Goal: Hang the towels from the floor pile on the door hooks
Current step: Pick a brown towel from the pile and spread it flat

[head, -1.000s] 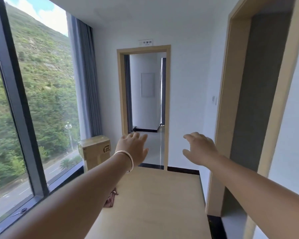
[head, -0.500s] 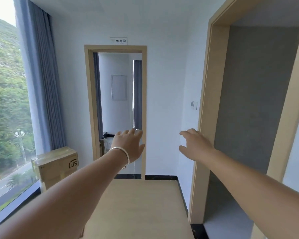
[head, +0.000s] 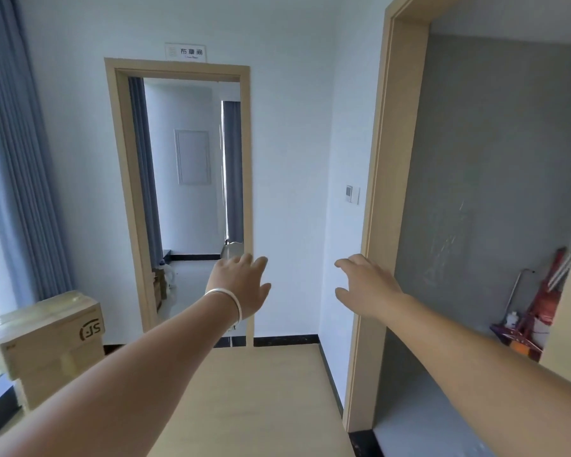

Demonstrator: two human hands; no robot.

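Both my arms stretch forward at chest height with nothing in them. My left hand [head: 241, 285], with a silver bangle on the wrist, has relaxed fingers and hovers in front of an open doorway [head: 185, 199] in the far wall. My right hand [head: 366, 285] is also loose-fingered and sits just left of the wooden frame [head: 373, 225] of a second opening on the right. No towels, floor pile or door hooks are in view.
A light wooden tabletop [head: 261, 400] lies below my arms. A cardboard box [head: 47, 341] stands at the left by grey curtains [head: 17, 159]. Inside the right opening a red mop and cleaning tools [head: 538, 311] lean against a grey wall. A wall switch [head: 352, 194] is near the frame.
My view has swung to the right: the window has slid out of sight and the right opening fills more of the picture. Both hands stay outstretched and hold nothing.
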